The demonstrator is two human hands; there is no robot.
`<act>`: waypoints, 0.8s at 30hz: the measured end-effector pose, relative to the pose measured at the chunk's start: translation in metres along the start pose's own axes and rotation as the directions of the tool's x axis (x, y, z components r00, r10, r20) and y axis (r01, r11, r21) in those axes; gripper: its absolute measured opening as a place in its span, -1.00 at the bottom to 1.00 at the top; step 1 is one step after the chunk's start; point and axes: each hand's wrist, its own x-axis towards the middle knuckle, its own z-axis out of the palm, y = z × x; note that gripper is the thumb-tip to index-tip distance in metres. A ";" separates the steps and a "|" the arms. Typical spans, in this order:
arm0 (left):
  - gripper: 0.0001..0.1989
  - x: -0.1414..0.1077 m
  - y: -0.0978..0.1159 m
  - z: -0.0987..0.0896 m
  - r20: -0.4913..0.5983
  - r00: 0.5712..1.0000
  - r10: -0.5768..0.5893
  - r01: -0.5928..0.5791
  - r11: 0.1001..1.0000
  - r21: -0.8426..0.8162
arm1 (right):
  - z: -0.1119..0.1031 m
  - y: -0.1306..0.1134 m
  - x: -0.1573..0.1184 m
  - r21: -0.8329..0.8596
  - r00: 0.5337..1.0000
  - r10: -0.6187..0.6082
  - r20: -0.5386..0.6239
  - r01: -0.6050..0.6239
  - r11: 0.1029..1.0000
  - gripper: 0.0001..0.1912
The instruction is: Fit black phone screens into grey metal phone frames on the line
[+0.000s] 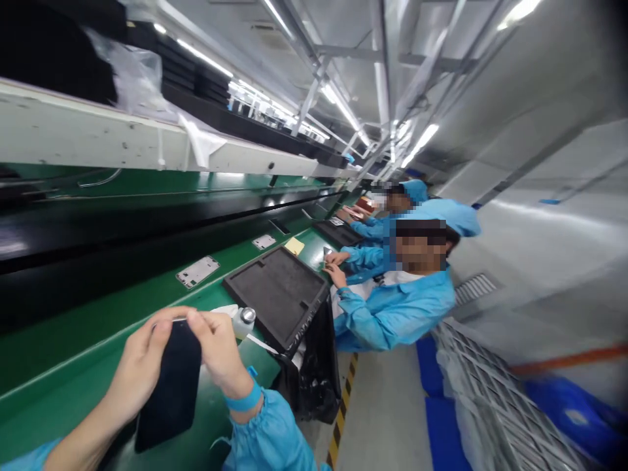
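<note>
No text can be read; pale marks (pixel 305 325) on the black rectangular tray (pixel 279 291) are too blurred.

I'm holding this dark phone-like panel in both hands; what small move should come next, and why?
I'd probably slide your left hand down the phone-like panel to steady its lower end while the right hand holds the top. Both hands grip near the upper end, and neither reaches the lower corners.
</note>
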 end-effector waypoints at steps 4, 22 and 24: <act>-0.56 0.002 0.017 -0.003 0.048 0.997 -0.053 0.060 0.984 -0.170 | -0.006 0.014 -0.008 0.020 0.993 0.058 0.098 -0.061 0.998 -0.19; -0.55 -0.021 0.056 -0.034 -0.014 0.994 -0.108 0.072 0.752 -0.655 | 0.002 0.055 -0.074 -0.166 0.861 -0.361 0.359 0.440 0.883 -0.26; -0.57 -0.028 0.059 -0.035 -0.017 0.995 -0.097 0.062 0.755 -0.653 | 0.001 0.059 -0.080 -0.181 0.856 -0.379 0.351 0.459 0.870 -0.28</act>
